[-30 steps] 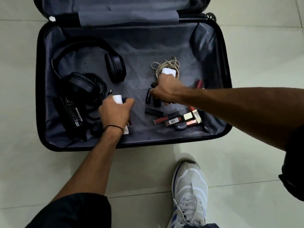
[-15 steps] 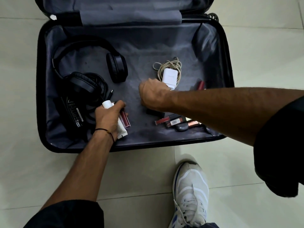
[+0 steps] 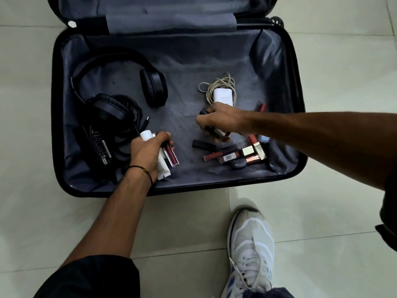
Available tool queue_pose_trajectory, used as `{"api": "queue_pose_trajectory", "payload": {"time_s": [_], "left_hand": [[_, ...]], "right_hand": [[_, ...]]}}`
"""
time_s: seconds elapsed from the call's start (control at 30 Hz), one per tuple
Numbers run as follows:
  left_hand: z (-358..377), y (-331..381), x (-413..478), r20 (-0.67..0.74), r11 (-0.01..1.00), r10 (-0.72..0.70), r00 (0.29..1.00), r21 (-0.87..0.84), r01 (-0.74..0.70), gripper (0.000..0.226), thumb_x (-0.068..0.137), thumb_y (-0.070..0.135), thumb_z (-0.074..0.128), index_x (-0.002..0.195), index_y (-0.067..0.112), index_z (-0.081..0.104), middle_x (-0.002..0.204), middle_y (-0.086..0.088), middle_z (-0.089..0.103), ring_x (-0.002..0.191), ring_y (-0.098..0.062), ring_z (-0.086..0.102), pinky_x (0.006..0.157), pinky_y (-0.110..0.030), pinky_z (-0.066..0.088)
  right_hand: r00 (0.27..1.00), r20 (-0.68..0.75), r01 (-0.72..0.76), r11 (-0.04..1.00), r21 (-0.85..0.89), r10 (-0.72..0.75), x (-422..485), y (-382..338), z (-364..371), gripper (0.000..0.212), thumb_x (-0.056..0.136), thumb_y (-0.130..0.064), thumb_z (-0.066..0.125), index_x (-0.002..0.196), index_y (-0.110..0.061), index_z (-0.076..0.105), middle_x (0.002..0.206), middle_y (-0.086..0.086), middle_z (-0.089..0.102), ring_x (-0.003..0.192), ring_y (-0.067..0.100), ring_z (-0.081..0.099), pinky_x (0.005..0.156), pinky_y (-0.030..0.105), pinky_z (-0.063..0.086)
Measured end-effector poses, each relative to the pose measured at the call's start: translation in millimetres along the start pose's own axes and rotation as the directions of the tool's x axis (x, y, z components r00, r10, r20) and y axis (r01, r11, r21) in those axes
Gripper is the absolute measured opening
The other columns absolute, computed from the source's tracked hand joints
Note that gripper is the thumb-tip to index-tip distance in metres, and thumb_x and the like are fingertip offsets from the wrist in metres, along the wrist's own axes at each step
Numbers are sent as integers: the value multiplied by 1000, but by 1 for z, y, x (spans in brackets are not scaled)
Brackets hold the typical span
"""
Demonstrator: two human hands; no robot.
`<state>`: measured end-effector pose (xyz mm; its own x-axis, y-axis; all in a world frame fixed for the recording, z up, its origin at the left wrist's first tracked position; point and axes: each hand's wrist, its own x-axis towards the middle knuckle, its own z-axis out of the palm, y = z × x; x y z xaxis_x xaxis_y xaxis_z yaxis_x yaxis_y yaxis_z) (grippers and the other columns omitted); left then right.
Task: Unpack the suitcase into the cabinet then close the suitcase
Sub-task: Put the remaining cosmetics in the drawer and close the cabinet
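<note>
The black suitcase [image 3: 56, 108] lies open on the tiled floor, grey lining showing. My left hand [image 3: 148, 153] grips a white tube [image 3: 162, 168] together with a dark red lip gloss [image 3: 170, 154] near the front of the case. My right hand [image 3: 223, 122] holds several small dark cosmetic tubes [image 3: 211, 130] just in front of the white charger [image 3: 223, 95] and its coiled cable. More lipsticks and glosses [image 3: 236, 155] lie loose at the front right. Black headphones [image 3: 111, 82] and a black power adapter [image 3: 97, 147] with cords lie at the left.
The suitcase lid [image 3: 163, 11] stands open at the back. My white shoe [image 3: 250, 250] is on the floor tiles [image 3: 322, 201] in front of the case. No cabinet is in view.
My right hand swept left, then came back right, now gripping small dark tubes and uncovering the lipstick pile. My left hand shifted slightly, still holding the white tube and gloss.
</note>
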<state>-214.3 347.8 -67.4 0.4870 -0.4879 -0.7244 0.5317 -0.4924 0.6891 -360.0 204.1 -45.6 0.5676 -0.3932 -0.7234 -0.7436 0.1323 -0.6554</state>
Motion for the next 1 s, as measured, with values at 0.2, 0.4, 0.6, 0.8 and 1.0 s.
{"api": "queue_pose_trajectory", "payload": {"time_s": [0.2,0.4,0.6,0.8,1.0], "left_hand": [[9,-2,-5,52,999,-5,999,54,2,16,84,-1,64,72,9,57,56,-4,62,51,-14,59,54,-25,51],[30,-8,-8,3,979,-11,1000,204,10,10,76,2,64,74,8,57,64,-8,57,57,-21,54,48,-21,45],[27,-13,-5,-75,987,-85,994,130,94,14,78,4,67,79,9,55,66,-7,56,53,-17,56,52,-24,48],[9,-8,5,-101,993,-102,990,46,107,20,79,2,65,65,10,52,60,-7,56,50,-17,53,49,-22,48],[1,-4,7,-64,993,-114,991,-25,113,19,83,5,68,70,11,56,54,-1,58,48,-13,55,52,-23,48]], "right_hand": [[996,81,-7,945,328,-21,-11,15,-6,18,85,0,43,93,-9,57,70,12,58,49,21,53,44,24,43],[994,39,-109,891,441,103,-18,25,-15,45,94,-30,59,56,-19,37,54,2,42,47,17,43,47,24,37],[992,-90,-61,971,229,84,-20,29,-9,42,101,-34,54,66,-11,52,47,4,46,40,18,42,43,24,39],[975,-114,69,754,-653,-188,-3,27,14,18,97,-38,56,98,-21,59,93,7,68,85,27,64,73,35,52],[968,21,135,447,-884,-250,5,12,26,40,95,-48,57,108,-10,59,99,13,62,95,34,64,65,31,35]]}}
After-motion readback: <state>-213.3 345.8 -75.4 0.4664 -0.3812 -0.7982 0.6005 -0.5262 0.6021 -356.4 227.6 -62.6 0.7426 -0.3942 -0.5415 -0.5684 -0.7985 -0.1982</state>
